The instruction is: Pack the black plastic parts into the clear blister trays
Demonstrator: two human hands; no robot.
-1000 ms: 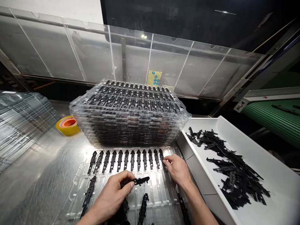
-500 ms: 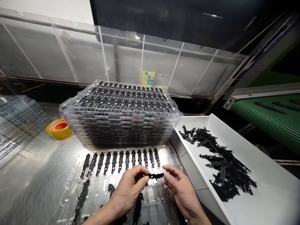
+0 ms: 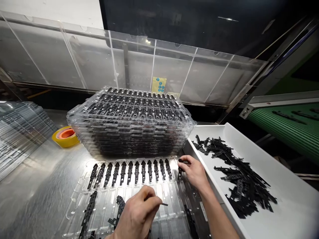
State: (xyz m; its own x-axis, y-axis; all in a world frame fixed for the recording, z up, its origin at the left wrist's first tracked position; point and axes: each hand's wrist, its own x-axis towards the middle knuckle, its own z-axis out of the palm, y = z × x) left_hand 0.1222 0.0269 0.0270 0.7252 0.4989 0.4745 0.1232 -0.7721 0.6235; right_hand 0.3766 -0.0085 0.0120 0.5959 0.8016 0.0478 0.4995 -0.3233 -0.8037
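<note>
My right hand pinches an upright black perforated strip part at the right end of the top row of a clear plastic tray. Several similar black parts fill that row side by side. Lower down, my left hand is closed over the tray. A thin black strip sticks out past its fingertips, and the rest of it is hidden by the hand. Loose black parts lie across the tray's lower area, some partly covered by my left hand.
Behind the tray rises a stack of filled clear trays. Yellow tape and more stacked clear sheets are left. A white bin of black parts stands right, below a green conveyor belt.
My hands have parted. The right has moved away from me to the top row's right end with a black part. My left has come slightly lower, a thin black strip in its fingers.
</note>
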